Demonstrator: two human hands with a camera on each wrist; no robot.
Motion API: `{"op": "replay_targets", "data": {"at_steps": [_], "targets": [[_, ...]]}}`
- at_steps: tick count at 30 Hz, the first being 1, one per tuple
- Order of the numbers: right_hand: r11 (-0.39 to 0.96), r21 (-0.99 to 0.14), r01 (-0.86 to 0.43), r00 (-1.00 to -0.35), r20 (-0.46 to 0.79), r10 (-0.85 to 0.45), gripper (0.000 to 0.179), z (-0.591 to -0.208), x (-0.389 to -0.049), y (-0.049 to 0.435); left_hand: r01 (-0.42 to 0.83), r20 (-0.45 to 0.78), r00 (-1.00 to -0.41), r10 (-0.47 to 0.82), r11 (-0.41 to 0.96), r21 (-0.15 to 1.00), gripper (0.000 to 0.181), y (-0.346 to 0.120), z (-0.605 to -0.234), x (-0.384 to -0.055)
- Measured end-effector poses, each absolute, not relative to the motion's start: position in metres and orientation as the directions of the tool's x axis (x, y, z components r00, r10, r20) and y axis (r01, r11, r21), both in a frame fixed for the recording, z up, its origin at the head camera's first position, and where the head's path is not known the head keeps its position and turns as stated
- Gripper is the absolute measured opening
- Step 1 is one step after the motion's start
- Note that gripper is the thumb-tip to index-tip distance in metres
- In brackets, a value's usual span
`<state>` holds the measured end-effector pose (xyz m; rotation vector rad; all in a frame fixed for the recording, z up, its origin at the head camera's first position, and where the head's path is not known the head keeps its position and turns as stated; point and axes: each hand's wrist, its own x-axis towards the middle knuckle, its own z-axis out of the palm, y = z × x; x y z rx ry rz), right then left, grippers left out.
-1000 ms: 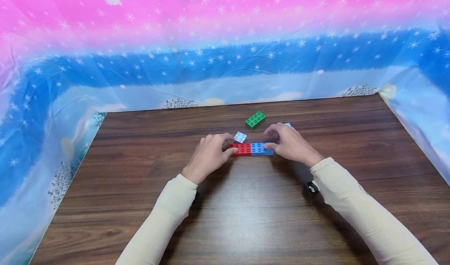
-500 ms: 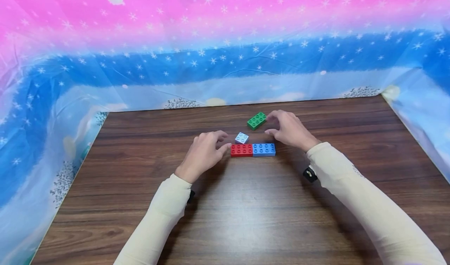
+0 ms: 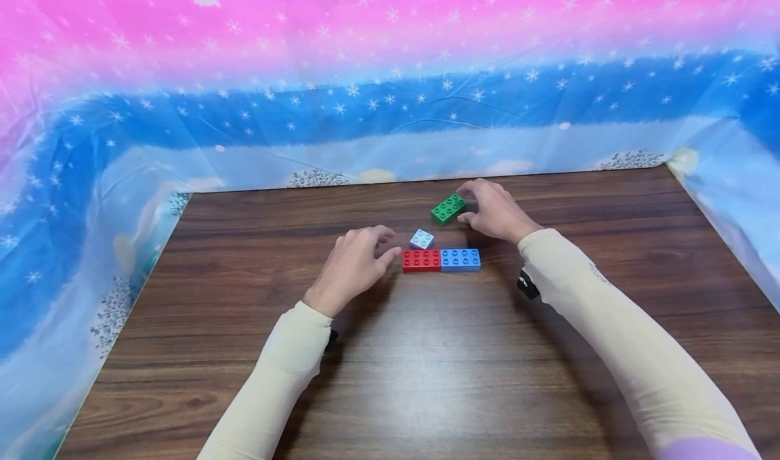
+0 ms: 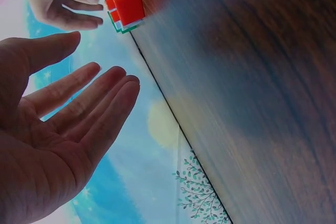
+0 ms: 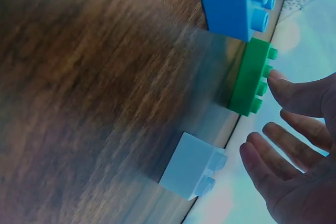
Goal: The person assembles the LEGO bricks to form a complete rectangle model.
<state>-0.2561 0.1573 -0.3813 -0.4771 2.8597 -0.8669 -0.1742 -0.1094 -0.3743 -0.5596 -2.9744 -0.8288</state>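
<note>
My left hand (image 3: 353, 265) hovers just left of the red toy building brick (image 3: 422, 261), its fingers loosely bent and holding nothing. The red brick lies end to end with a blue brick (image 3: 460, 260). My right hand (image 3: 496, 211) is at the right end of the green brick (image 3: 448, 209), thumb and fingers spread around that end; I cannot tell whether they touch it. Behind the red brick sits a small pale square brick (image 3: 422, 239). Another pale blue brick (image 5: 188, 163) shows near my right hand in the right wrist view; the hand hides it in the head view.
All the bricks stand on a brown wooden table (image 3: 390, 365). A pink and blue snowflake cloth (image 3: 365, 108) hangs along its back and sides. A dark strap device (image 3: 527, 285) sits under my right wrist.
Both hands have left the red and blue bricks. My left hand drew back slightly leftward, while my right hand moved away from me to the green brick.
</note>
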Motion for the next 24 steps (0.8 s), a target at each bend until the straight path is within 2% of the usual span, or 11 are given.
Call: {"op": "replay_targets", "data": {"at_steps": [7,24], "targets": [[0.812,-0.501,-0.298,-0.931,-0.034,-0.363,0.055,-0.385,-0.266,0.152,0.339,0.096,-0.936,0.338,0.797,0.500,0.034,-0.110,-0.375,-0.173],[0.806,-0.469,-0.362,-0.900,-0.051,-0.433,0.045,-0.393,-0.279,0.149,0.338,0.083,-0.936,0.342,0.803,0.490,0.035,-0.110,-0.376,-0.173]]}}
